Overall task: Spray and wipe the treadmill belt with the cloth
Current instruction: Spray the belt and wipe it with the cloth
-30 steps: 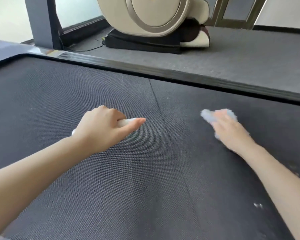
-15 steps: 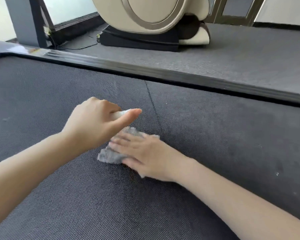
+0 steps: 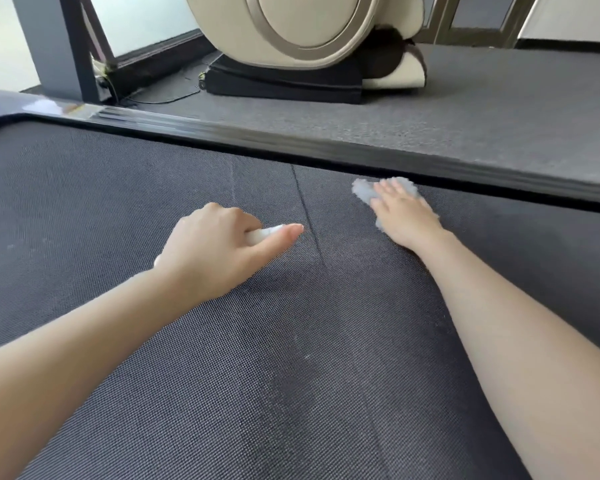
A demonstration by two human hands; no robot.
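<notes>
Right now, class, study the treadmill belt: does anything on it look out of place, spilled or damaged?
Nothing looks spilled or damaged. One pale fleck lies on the treadmill belt near the picture's middle, likely lint. The cloth under the right hand sits bunched at the belt's far edge.

The treadmill belt [image 3: 291, 393] fills the foreground. The left hand [image 3: 215, 251] rests on it left of centre, wrapped round a small bottle [image 3: 264, 233]. The right hand [image 3: 402, 216] lies farther back and to the right, flat on the cloth [image 3: 364, 192], near the belt's far edge. A seam [image 3: 305, 209] runs between the hands. Behind the belt lies the side rail [image 3: 326, 142], then the floor [image 3: 465, 109], where a massage chair [image 3: 309, 26] stands.
</notes>
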